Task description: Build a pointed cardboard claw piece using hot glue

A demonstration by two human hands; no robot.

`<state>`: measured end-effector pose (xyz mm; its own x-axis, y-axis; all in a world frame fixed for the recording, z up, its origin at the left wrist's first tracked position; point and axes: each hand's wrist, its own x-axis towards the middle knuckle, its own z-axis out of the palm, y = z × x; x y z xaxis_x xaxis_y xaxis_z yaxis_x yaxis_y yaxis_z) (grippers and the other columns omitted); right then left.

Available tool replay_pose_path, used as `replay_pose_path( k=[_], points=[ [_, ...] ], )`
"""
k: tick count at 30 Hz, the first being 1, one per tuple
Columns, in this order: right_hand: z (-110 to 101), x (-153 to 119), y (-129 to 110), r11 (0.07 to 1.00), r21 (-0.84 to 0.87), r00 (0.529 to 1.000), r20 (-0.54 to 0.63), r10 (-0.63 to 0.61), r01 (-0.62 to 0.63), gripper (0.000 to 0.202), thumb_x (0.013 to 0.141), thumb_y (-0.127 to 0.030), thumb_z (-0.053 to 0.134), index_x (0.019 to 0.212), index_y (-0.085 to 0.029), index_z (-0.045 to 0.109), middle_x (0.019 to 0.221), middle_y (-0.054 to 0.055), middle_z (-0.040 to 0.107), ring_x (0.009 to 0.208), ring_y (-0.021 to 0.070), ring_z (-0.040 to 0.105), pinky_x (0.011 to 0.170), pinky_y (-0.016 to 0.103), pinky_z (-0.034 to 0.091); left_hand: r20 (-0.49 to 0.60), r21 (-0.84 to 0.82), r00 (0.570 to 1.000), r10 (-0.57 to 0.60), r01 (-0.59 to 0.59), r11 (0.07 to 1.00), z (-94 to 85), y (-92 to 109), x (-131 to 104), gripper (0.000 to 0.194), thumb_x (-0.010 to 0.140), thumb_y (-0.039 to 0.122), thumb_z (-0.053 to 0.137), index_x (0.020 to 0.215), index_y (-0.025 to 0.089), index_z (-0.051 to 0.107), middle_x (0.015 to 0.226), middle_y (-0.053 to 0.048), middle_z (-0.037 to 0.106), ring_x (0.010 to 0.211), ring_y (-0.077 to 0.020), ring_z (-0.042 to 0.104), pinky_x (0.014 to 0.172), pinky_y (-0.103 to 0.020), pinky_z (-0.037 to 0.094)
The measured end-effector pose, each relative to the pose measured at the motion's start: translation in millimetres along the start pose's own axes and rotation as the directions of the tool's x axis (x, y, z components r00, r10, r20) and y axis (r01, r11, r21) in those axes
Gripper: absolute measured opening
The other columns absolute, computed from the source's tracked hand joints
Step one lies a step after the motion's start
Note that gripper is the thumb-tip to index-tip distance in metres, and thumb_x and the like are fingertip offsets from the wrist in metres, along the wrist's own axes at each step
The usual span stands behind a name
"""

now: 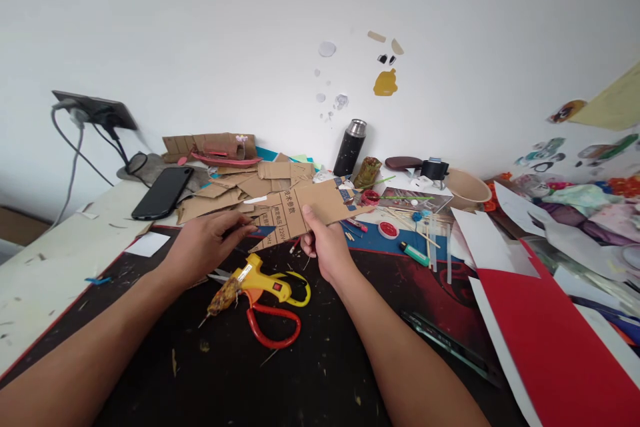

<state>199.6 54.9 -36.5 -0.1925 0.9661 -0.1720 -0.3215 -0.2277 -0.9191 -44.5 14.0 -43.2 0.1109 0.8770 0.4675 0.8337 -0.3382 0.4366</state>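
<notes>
My right hand grips a pointed piece of brown cardboard with printed characters on it, thumb on top and fingers beneath. The cardboard is held above the mat, its narrow tip toward the lower left. My left hand is at its left edge, thumb and fingers pinched together. Whether the pinch holds the edge or a small bit is hard to make out. Below both hands lies a yellow hot glue gun, resting over scissors with one red and one yellow handle loop.
Cardboard scraps pile behind my hands, with a small boat model at the wall. A black phone lies left. A black thermos, a green lighter and a box cutter are further right, beside red paper.
</notes>
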Motion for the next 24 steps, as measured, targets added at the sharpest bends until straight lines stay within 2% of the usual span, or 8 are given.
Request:
replay_pose_path(
  k=[6,10,14,24],
  points=[
    [-2.1,2.4,-2.0,1.0,0.026,0.999,-0.037,-0.012,0.013,0.068,0.063,-0.074,0.098,0.088,-0.02,0.066,0.048,-0.011,0.045,0.04,0.0076,0.039,0.038,0.02,0.019,-0.011,0.0,0.999,-0.053,0.053,0.999,1.5,-5.3,-0.1,0.041,0.105,0.058,0.056,0.092,0.029,0.083,0.086,-0.006,0.086,0.075,-0.0281,0.079,0.07,-0.035,0.054],
    [-3.6,3.1,-2.9,0.999,0.024,0.999,-0.046,-0.028,0.029,0.065,0.067,-0.073,0.096,0.087,-0.02,0.065,0.05,-0.01,0.047,0.041,0.0076,0.041,0.038,0.019,0.02,-0.013,-0.062,0.995,-0.099,0.098,0.993,2.6,-7.7,-0.2,0.047,0.104,0.066,0.058,0.105,0.027,0.085,0.098,-0.008,0.089,0.085,-0.0296,0.082,0.076,-0.036,0.058],
    [-3.6,1.5,-3.8,1.0,0.018,0.999,-0.048,-0.022,0.023,0.065,0.066,-0.072,0.098,0.088,-0.02,0.064,0.048,-0.011,0.044,0.04,0.0077,0.039,0.038,0.02,0.02,0.044,-0.079,0.994,-0.104,0.107,0.991,2.1,-4.2,0.1,0.058,0.098,0.077,0.061,0.111,0.025,0.085,0.085,-0.006,0.085,0.072,-0.0258,0.074,0.069,-0.034,0.056],
    [-0.3,0.5,-0.1,1.0,-0.001,1.0,-0.022,-0.009,0.009,0.068,0.062,-0.075,0.098,0.085,-0.02,0.065,0.047,-0.011,0.043,0.04,0.0075,0.037,0.039,0.021,0.019,0.046,-0.08,0.995,-0.092,0.095,0.992,-1.0,4.7,0.7,0.041,0.103,0.059,0.057,0.096,0.028,0.083,0.089,-0.007,0.086,0.077,-0.0276,0.077,0.077,-0.035,0.057]
  ],
)
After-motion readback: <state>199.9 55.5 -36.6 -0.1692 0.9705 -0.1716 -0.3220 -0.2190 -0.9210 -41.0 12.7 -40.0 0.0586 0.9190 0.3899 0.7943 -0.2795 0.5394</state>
